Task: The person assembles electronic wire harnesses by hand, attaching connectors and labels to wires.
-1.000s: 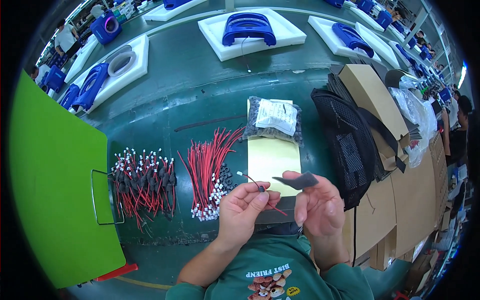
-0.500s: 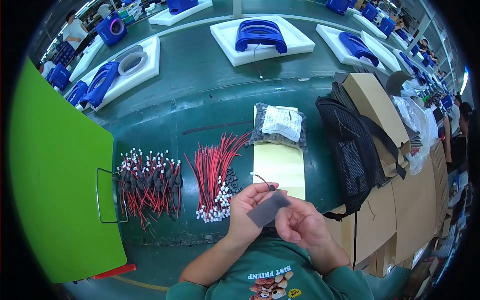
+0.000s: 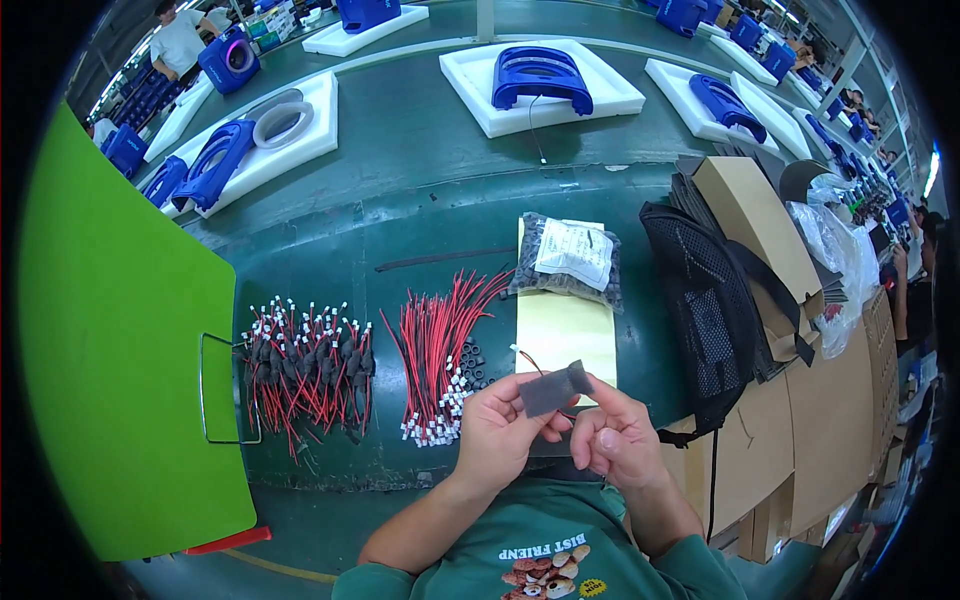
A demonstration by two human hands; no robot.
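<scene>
A dark grey foam strip (image 3: 545, 393) is pinched in my left hand (image 3: 497, 432), its right end bent upward. The right hand (image 3: 622, 438) has its index finger against that bent end, the other fingers curled. Behind the foam, a short wire lead (image 3: 530, 358) with a small white connector pokes out, mostly hidden by the strip and fingers. To the left of my hands lies a bundle of red and black wires (image 3: 440, 335) with white connectors. Beside it sit small black rings (image 3: 471, 362). Farther left is a pile of wire leads with dark foam-wrapped middles (image 3: 310, 360).
A clear bag of black parts (image 3: 570, 262) rests on a pale yellow sheet (image 3: 567, 340). A black mesh bag (image 3: 700, 320) and cardboard boxes (image 3: 765, 225) stand at the right. A green panel (image 3: 150, 350) borders the left. Blue housings (image 3: 540, 78) lie on white foam trays beyond.
The foam strip has been raised and turned more level, and its right end is now bent up. My right index finger has moved up to that end. The whole view has shifted slightly.
</scene>
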